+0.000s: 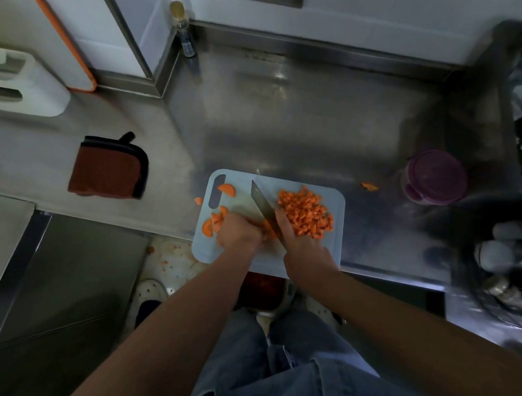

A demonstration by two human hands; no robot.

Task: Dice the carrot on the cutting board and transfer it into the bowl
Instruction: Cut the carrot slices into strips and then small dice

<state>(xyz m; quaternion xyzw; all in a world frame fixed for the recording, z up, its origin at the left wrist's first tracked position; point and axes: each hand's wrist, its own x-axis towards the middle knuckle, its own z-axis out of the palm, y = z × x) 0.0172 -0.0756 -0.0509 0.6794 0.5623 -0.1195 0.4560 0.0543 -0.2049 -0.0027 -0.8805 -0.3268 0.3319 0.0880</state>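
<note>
Steel bench, centre frame — left hand pins carrot beside the knife the right hand grips; fingers risk a nick.

Glossy steel counter, matt plastic cutting board

The steel bench carries a pale blue cutting board, a purple-lidded tub, a red pot holder and a stray carrot piece.
</note>
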